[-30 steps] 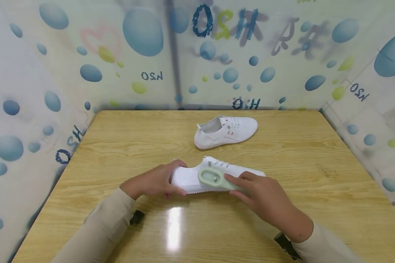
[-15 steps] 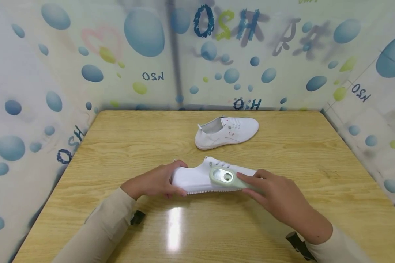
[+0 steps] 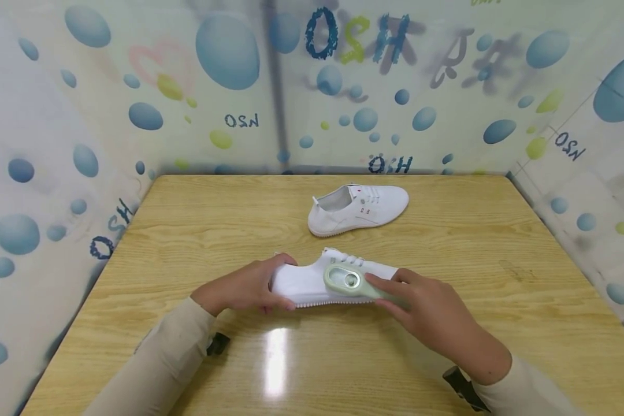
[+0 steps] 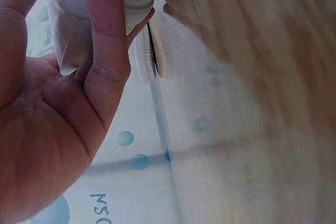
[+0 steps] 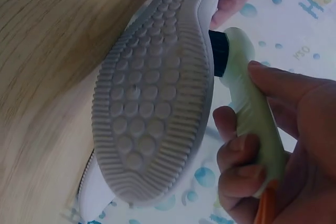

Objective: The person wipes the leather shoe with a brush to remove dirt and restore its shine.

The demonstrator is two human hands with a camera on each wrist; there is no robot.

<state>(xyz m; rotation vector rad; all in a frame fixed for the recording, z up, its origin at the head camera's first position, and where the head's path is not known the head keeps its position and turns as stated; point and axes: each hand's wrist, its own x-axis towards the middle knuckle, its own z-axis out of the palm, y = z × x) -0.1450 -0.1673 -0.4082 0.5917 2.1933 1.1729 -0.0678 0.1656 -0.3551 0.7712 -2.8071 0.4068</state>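
Observation:
My left hand [image 3: 252, 286] grips a white lace-up shoe [image 3: 299, 283] by its heel. The shoe is tipped up off the table, toe to the right; its studded sole [image 5: 147, 87] shows in the right wrist view. In my right hand [image 3: 434, 309] is a pale green brush [image 3: 343, 280] with a clear oval window in its head. Dark bristles [image 5: 219, 53] touch the shoe's side, as the right wrist view shows. The right fingers wrap the brush handle [image 5: 254, 119], index finger along it. My left fingers hide part of the heel [image 4: 73, 35].
A second white shoe [image 3: 359, 209] lies upright farther back on the wooden table [image 3: 213, 214], toe to the right. Walls patterned with blue drops [image 3: 227, 52] stand behind and on both sides. Dark bands [image 3: 463, 387] are at both wrists.
My right hand slid the brush right along the shoe's side, then a little back to the left. The left hand and the held shoe stayed nearly still.

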